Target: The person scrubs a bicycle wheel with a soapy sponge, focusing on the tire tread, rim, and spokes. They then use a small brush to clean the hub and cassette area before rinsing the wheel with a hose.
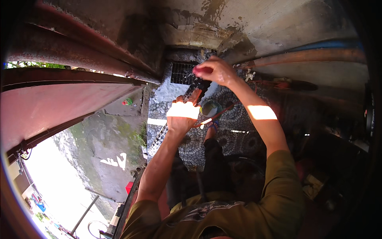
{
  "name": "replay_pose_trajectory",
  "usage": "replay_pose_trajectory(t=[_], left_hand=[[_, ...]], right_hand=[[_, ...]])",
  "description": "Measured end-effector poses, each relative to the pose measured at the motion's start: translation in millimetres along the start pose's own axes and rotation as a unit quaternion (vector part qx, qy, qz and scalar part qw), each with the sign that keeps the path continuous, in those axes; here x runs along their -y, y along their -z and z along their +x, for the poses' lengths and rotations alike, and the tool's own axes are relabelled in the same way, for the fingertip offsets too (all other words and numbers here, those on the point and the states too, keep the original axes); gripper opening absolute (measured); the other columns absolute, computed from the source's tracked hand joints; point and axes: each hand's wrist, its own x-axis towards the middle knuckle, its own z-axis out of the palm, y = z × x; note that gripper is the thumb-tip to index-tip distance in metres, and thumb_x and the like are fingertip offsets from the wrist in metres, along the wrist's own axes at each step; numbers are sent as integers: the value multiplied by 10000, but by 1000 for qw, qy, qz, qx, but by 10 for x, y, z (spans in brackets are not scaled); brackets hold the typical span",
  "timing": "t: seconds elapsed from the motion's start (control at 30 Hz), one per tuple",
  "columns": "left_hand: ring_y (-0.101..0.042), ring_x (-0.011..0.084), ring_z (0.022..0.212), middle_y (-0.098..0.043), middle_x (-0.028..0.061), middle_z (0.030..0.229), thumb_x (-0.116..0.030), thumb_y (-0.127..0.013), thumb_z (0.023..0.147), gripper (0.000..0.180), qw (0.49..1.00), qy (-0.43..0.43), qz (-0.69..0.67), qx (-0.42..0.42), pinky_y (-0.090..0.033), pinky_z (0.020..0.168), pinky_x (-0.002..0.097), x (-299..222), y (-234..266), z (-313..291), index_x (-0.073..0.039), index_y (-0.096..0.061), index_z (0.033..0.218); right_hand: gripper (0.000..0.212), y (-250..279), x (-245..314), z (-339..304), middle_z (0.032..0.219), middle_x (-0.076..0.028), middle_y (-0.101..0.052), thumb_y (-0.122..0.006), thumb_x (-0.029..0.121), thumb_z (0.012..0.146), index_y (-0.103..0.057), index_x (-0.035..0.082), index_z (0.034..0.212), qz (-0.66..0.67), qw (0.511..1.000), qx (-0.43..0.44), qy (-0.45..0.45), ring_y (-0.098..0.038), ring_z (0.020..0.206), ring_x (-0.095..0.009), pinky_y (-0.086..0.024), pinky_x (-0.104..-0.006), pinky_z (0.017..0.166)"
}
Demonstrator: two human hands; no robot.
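Note:
My left hand (184, 113), its fingers wrapped round, grips a long dark strip (160, 136) with a pattern of pale and dark spots along it; I cannot make out its exact kind. The strip slants from the lower left up to the drain grate (181, 73). Over its far end, my right hand (219, 71) is closed on a small dark-red object (202, 71), perhaps a scrubber, mostly covered by the fingers. Whether that object touches the strip is unclear. Right of my left hand stands a round container (211, 108) with cloudy liquid.
Whitish suds or water (163, 92) cover the patterned tile floor (195, 149) near the drain. A thin reddish stick (219, 114) lies by the container, close to my sandalled foot (212, 130). A pink metal panel (59, 107) stands left; a concrete wall (278, 20) rises ahead.

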Motion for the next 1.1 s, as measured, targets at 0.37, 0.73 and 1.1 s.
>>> replay_pose_trajectory(t=[0.37, 0.73, 1.1], left_hand=[[-748, 370, 944, -744, 122, 1248, -349, -806, 854, 737, 995, 49, -90, -11, -651, 790, 473, 446, 6, 277, -290, -598, 1560], [-755, 448, 967, -747, 266, 1195, -232, -801, 837, 781, 992, 69, -109, -12, -637, 837, 509, 408, -39, 375, -233, -563, 1581], [-743, 443, 986, -723, 224, 1184, -337, -813, 842, 764, 987, 95, -132, 4, -632, 811, 536, 265, 32, 290, -319, -569, 1566]], right_hand=[[466, -1033, 535, -613, 1253, -200, -652, -804, 229, 926, -697, 139, 1370, 81, 945, -307, -77, -706, 1091, -413, -600, -495, 884], [381, -1091, 651, -548, 1203, -144, -699, -751, 415, 1014, -757, 204, 1331, 120, 922, -360, -80, -740, 1009, -373, -623, -458, 823], [320, -922, 469, -537, 1128, -113, -692, -762, 415, 992, -781, 227, 1250, 57, 931, -353, -80, -733, 957, -372, -616, -464, 769]])
